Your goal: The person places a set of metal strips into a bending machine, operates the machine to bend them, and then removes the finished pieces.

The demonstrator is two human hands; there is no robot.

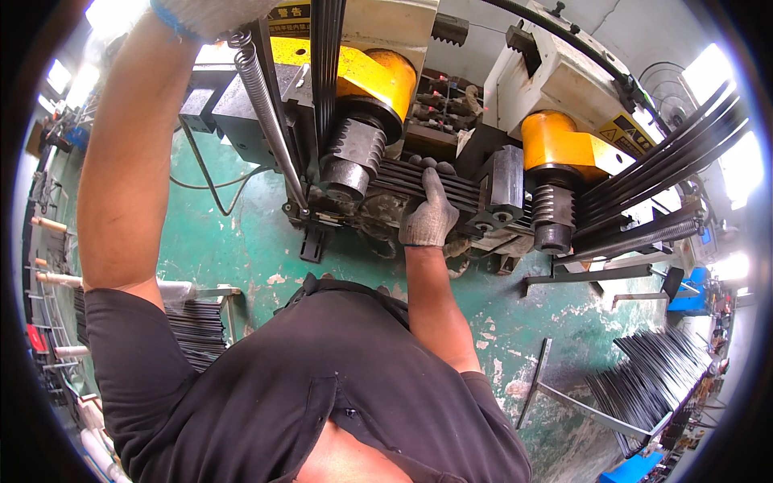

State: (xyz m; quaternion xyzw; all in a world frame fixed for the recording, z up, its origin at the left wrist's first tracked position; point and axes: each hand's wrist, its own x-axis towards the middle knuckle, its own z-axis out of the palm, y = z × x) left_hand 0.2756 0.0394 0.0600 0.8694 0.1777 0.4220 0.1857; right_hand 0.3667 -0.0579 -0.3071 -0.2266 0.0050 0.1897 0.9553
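Observation:
Several parallel black metal bars form a U in a tube-bending machine. Their middle stretch runs between two bending heads, their left legs rise toward the top edge, and their right legs slant up to the right. My right hand, in a grey knitted glove, grips the middle stretch with its fingers wrapped over the far side. High at the top left is my left hand, in a white glove with a blue cuff. The picture's edge cuts off its fingers, so its hold is hidden.
Yellow bending arms carry ridged steel dies. A coil spring hangs beside the left arm. Racks of black rods stand at both sides on the worn green floor.

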